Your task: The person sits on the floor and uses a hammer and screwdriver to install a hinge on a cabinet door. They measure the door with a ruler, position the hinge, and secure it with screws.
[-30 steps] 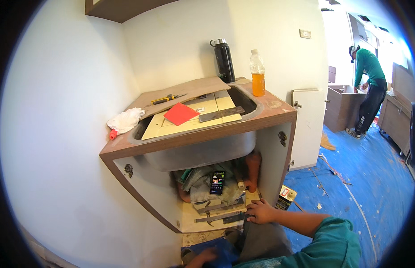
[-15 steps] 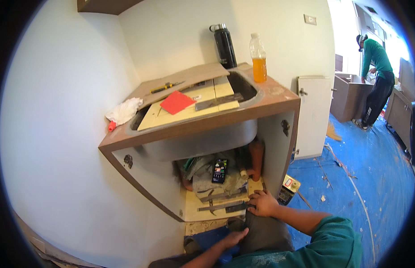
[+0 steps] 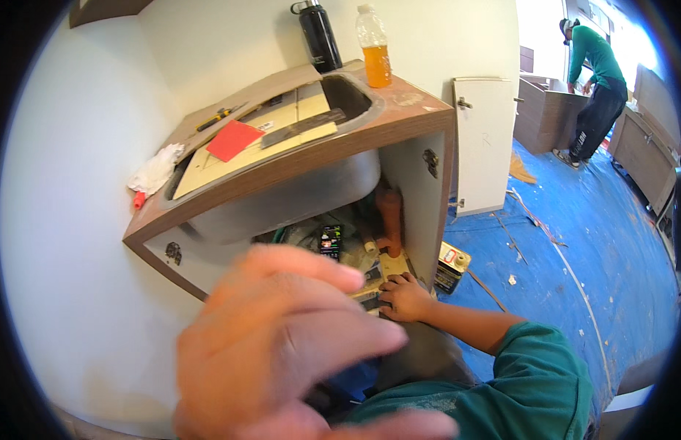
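My left hand [image 3: 274, 345] is raised close in front of me, blurred, its fingers loosely curved and apart with nothing seen in them. Lower right of the sink cabinet, my right hand [image 3: 406, 299] rests with spread fingers at the front edge of the cabinet floor, by my knee. Inside the cabinet, under the metal sink basin [image 3: 304, 192], a lit phone [image 3: 330, 240] leans on a greyish bundle. An orange pipe [image 3: 389, 216] stands behind my right hand. My left hand hides most of the hand tools on the cabinet floor.
On the countertop [image 3: 421, 100] are a black flask [image 3: 317, 37], a bottle of orange liquid [image 3: 376, 55], boards, red sandpaper-like sheet [image 3: 234, 140], a yellow cutter [image 3: 214, 119] and a white cloth [image 3: 155, 170]. A can [image 3: 450, 268] stands beside the cabinet. A co-worker [image 3: 595, 73] bends over a box at the right.
My left hand has risen from my lap to close before me, covering the tools. The right hand stays by the cabinet floor's edge. The view has shifted right and down.
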The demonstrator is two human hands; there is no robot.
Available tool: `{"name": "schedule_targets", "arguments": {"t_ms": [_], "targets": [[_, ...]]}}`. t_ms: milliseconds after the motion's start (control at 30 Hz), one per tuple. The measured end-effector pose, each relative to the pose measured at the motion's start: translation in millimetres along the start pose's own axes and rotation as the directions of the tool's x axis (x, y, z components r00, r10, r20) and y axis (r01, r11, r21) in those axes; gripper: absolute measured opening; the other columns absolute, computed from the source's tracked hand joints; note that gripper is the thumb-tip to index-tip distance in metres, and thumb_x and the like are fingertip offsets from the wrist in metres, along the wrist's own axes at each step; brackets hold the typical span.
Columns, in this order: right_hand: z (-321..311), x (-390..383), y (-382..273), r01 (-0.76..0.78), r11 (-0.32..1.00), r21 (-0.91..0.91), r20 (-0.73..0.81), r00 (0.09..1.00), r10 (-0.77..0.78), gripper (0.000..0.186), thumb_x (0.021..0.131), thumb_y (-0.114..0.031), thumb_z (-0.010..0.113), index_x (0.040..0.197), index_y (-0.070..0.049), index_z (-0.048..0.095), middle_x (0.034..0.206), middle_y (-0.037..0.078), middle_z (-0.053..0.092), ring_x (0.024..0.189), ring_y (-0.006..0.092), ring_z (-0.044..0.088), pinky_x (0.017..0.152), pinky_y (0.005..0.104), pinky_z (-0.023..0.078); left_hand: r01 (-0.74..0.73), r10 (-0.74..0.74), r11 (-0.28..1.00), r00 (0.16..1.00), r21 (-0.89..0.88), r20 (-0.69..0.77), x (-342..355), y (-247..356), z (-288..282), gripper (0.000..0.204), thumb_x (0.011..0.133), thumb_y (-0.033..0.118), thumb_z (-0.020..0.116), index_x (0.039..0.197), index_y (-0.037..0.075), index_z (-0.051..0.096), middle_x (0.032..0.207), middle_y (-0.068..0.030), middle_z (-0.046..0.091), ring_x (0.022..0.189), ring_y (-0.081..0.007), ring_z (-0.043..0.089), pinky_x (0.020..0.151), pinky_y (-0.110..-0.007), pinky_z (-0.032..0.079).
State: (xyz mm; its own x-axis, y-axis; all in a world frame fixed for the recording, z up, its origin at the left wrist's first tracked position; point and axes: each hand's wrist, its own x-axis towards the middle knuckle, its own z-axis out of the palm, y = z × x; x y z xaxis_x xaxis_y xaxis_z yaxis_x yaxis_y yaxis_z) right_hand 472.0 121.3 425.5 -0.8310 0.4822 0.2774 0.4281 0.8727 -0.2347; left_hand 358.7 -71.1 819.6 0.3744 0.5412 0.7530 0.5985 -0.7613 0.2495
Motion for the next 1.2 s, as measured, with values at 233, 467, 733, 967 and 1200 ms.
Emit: {"name": "schedule_targets", "arguments": {"t_ms": [233, 467, 733, 967, 1200], "targets": [[-73.8, -42.5, 28.0, -0.197, 0.79, 0.581, -0.397, 0.778, 0.486, 0.032, 0.094, -0.035, 0.053, 0.08, -0.008, 0.061, 0.077, 0.007, 0.06, 0.074, 0.0206, 0.055, 0.066, 0.0352, 0.041, -0.312, 0.314, 0.942, 0.949, 0.122, 0.004, 23.9, 5.9, 36.2, 0.038, 0.058, 0.022, 0.083, 0.08, 0.008, 0.055, 0.071, -0.0081, 0.057, 0.066, -0.0251, 0.057, 0.059, -0.035, 0.046], [-234.9, -27.0, 166.9, 0.202, 0.587, 0.784, -0.621, 0.243, 0.746, 0.032, 0.097, -0.025, 0.054, 0.07, -0.009, 0.048, 0.061, -0.001, 0.038, 0.057, 0.0098, 0.039, 0.051, 0.0263, 0.033, 0.18, -0.275, 0.921, 0.929, -0.344, -0.249, -90.4, -63.7, 35.1, 0.042, 0.09, 0.038, 0.058, 0.058, 0.012, 0.048, 0.058, -0.0018, 0.051, 0.06, -0.0198, 0.051, 0.069, -0.037, 0.034], [-381.2, 200.3, 266.1, -0.125, 0.346, 0.93, -0.139, 0.751, 0.646, 0.039, 0.087, -0.042, 0.068, 0.1, -0.006, 0.059, 0.084, 0.003, 0.056, 0.077, 0.0154, 0.053, 0.072, 0.0301, 0.046, 0.797, -0.879, 0.475, 0.455, 0.373, 0.147, -290.3, -114.9, 118.7, 0.037, 0.082, 0.018, 0.065, 0.114, 0.0, 0.061, 0.097, -0.019, 0.063, 0.092, -0.0349, 0.063, 0.078, -0.038, 0.05], [-358.1, 289.6, 303.6, -0.248, 0.285, 0.926, -0.042, 0.681, 0.731, 0.04, 0.084, -0.039, 0.071, 0.09, -0.001, 0.059, 0.076, 0.003, 0.055, 0.063, 0.0134, 0.052, 0.057, 0.0245, 0.048, 0.78, -0.903, 0.168, 0.367, 0.603, -0.224, -408.6, -60.4, 78.4, 0.048, 0.073, 0.02, 0.07, 0.116, 0.0, 0.06, 0.113, -0.0258, 0.059, 0.11, -0.0432, 0.053, 0.098, -0.05, 0.04], [-354.1, 292.8, 315.4, -0.033, 0.202, 0.979, -0.11, 0.749, 0.653, 0.018, 0.088, -0.018, 0.068, 0.079, -0.005, 0.06, 0.063, 0.002, 0.05, 0.051, 0.0114, 0.046, 0.047, 0.023, 0.042, 0.738, -0.928, 0.102, 0.312, 0.667, -0.203, -398.6, -71.4, 90.0, 0.045, 0.076, 0.03, 0.066, 0.112, 0.003, 0.063, 0.115, -0.019, 0.061, 0.113, -0.0392, 0.053, 0.104, -0.053, 0.032]]}}
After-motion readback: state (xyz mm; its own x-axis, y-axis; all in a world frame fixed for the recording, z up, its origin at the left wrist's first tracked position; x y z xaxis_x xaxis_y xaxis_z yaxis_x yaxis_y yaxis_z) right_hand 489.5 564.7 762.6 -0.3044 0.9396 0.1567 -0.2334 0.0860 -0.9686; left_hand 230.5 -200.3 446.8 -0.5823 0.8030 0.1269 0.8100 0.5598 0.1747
